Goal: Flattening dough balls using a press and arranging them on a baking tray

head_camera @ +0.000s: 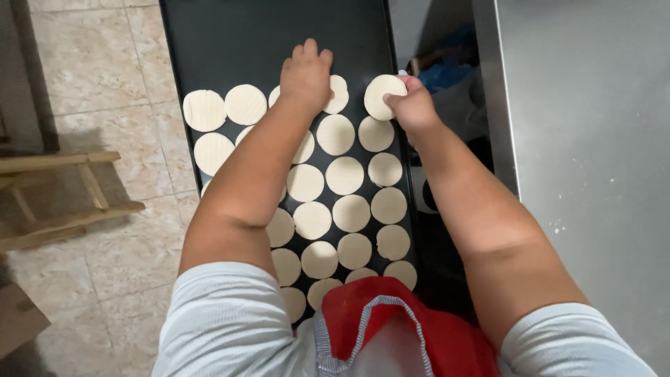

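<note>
Pale dough discs (pixel 344 174) — some twenty-five visible — fill one tray (pixel 230 42); right hand (pixel 413 105) grip pinches one, left hand (pixel 306 73) flat.

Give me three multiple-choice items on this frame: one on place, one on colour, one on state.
1. Where is the right hand?
A. at the tray's right edge, top row
B. on the floor
C. on the steel counter

2. What colour is the flat metal baking tray?
A. white
B. black
C. red

3. What is the left hand doing?
A. hanging beside the tray
B. lifting the wooden stool
C. resting palm-down on round pale dough discs

Answers: 1 A, its grip pinches the end disc there. 2 B, the bare far end is black. 3 C, the fingers lie flat over the top row.
</note>
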